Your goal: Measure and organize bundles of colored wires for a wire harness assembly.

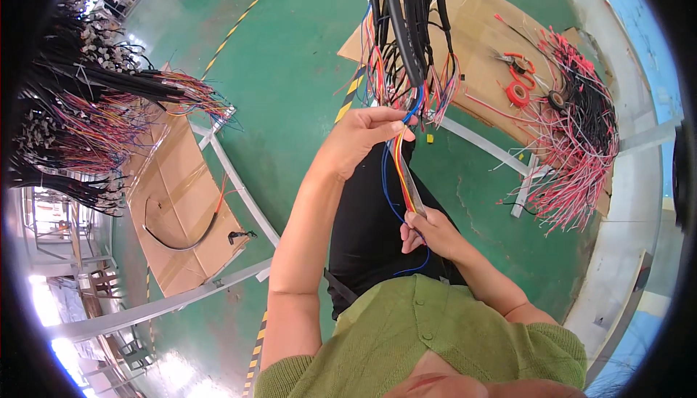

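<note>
My left hand [367, 136] is closed, thumb and fingers pinching a bundle of thin wires just below a thick black cable [403, 31]. Closer to my body, my right hand [430, 232] grips the same wires lower down. Between the hands run red, yellow and white wires [401, 165], stretched fairly straight, with a narrow grey strip beside them that I cannot identify. A blue wire [387, 187] bows out to the left of this bundle, and its loose end hangs below my right hand. Around the thick cable hang several more black cables with frayed coloured wire ends.
Cardboard [475, 24] on a metal frame at the right holds orange-handled pliers [519, 60], a red tape roll [517, 94] and a pile of red-and-black wires [581, 122]. Another cardboard sheet [170, 202] at left bears a single cable [190, 245]; bundled cables [80, 107] hang above.
</note>
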Demonstrator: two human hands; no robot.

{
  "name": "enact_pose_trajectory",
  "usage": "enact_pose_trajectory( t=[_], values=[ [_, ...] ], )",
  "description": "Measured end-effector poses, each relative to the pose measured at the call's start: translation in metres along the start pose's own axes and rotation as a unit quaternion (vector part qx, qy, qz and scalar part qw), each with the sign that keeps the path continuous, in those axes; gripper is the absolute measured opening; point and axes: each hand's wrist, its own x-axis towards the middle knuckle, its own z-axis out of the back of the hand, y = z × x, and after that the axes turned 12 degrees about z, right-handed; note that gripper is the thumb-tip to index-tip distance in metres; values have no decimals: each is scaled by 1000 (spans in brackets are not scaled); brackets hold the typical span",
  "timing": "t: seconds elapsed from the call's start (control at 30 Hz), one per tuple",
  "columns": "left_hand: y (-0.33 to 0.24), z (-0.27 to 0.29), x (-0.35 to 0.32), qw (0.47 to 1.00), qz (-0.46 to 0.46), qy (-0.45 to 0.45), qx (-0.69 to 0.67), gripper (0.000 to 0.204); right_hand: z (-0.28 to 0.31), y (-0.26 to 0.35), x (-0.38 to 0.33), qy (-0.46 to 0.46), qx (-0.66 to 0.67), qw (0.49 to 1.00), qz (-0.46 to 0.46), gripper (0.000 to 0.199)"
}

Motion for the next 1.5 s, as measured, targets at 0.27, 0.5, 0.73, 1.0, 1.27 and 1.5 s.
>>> enact_pose_trajectory(
  t=[0.27,0.5,0.73,1.0,1.27,1.5],
  values=[
    [27,2,3,953,-92,-89,-274,27,13,-7,1,-70,-8,987,144,49],
    [34,-10,8,927,-49,-94,-360,31,12,20,-21,-177,-170,939,240,44],
    [33,-23,12,886,-68,-120,-442,33,-15,24,-8,-166,-286,917,224,29],
    [48,-23,24,863,-95,-97,-487,28,-27,25,3,-172,-340,871,309,34],
    [49,-28,29,863,-89,-114,-484,24,-25,30,8,-91,-240,945,205,40],
    [49,-33,41,850,-125,-113,-499,23,-16,31,12,-47,-157,975,149,41]
  ],
)
